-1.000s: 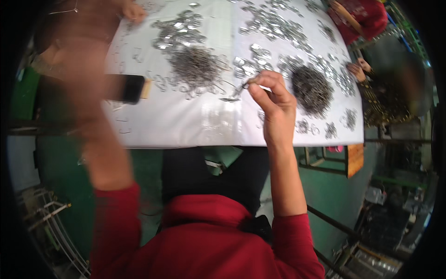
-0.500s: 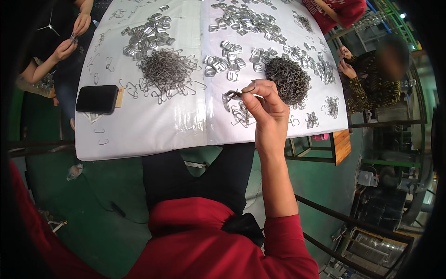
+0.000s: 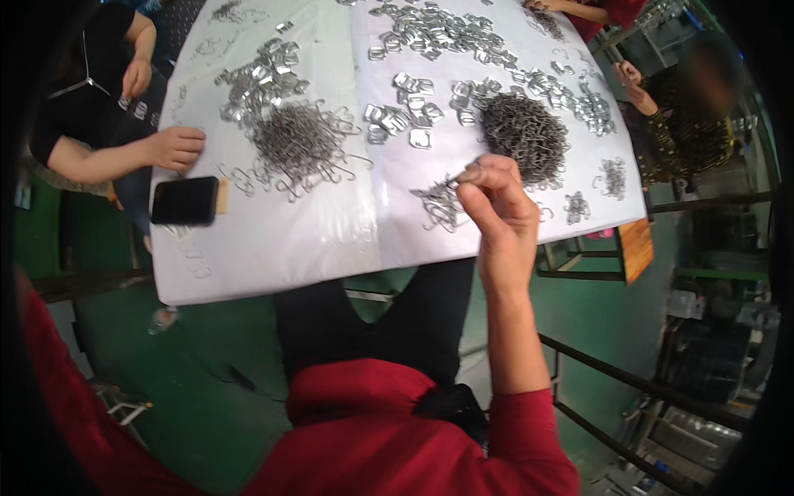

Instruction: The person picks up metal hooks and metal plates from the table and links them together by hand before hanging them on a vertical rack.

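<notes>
Over the near right part of the table, my right hand [image 3: 506, 211] pinches a small grey metal piece [image 3: 466, 176] between thumb and fingertips. The piece is seen nearly edge-on, and the fingers hide much of it. Just beyond its tip lies a small heap of bent wire hooks [image 3: 444, 213] on the white table cover. Farther off and to the right rises a dense pile of dark wire hooks [image 3: 523, 136]. Flat silver buckles [image 3: 420, 138] are scattered beyond the hand. My left hand is out of view; only a red sleeve [image 3: 58, 388] shows at the left.
Another hook pile [image 3: 298, 140] and more buckles [image 3: 265, 78] cover the left half of the white table [image 3: 289, 256]. A black phone [image 3: 185, 201] lies near its left edge. Close to it rests a co-worker's hand [image 3: 176, 149]. Other people sit around the far sides.
The whole view has shifted slightly. My right hand still pinches the metal piece, now turned so less of it shows. The co-worker at left has put a hand on the table beside the phone.
</notes>
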Demonstrator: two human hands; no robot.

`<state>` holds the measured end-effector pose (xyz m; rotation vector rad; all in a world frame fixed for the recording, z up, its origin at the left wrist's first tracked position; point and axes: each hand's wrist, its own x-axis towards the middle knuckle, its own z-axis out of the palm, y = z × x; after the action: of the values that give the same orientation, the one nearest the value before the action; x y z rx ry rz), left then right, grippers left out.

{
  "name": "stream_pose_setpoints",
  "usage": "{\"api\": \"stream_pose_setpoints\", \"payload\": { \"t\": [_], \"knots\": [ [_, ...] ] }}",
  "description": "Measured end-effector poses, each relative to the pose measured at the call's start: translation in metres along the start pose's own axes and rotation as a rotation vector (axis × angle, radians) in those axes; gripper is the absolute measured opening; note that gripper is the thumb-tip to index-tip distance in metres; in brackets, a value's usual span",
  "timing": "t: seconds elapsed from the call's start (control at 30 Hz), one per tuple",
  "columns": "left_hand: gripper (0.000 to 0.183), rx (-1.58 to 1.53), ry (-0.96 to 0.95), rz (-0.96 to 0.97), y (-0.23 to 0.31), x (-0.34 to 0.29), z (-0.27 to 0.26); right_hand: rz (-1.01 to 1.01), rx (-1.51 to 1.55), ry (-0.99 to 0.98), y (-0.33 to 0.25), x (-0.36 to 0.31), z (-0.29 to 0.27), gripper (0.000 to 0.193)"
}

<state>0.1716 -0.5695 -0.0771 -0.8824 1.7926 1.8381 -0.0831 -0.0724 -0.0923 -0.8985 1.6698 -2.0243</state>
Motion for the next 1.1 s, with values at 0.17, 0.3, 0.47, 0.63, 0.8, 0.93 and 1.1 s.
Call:
{"api": "stream_pose_setpoints", "payload": {
  "t": [0.17,0.3,0.47,0.63,0.8,0.93,1.1],
  "knots": [
    [0.016,-0.287,-0.228,-0.22,-0.034,0.054,0.0,-0.044,-0.052,0.007,0.004,0.001,-0.014,0.01],
    [0.014,-0.197,-0.321,-0.015,-0.026,0.072,0.016,-0.008,-0.009,0.015,-0.003,0.002,-0.019,0.01],
    [0.021,0.09,0.238,0.751,0.141,0.099,0.228,-0.05,-0.071,0.094,0.0,0.006,-0.029,0.01],
    [0.024,0.921,0.62,1.033,0.07,0.196,0.327,-0.027,-0.078,0.123,0.005,0.01,-0.036,0.009],
    [0.014,1.027,0.716,1.082,0.051,0.223,0.335,-0.031,-0.15,0.129,0.016,0.014,-0.034,0.01],
    [0.012,0.496,0.734,0.91,0.069,0.197,0.337,-0.008,-0.184,0.108,0.027,0.019,-0.021,0.011],
    [0.016,0.034,0.563,0.833,0.093,0.118,0.348,0.017,-0.219,0.019,0.035,0.029,0.006,0.012]
  ]
}}
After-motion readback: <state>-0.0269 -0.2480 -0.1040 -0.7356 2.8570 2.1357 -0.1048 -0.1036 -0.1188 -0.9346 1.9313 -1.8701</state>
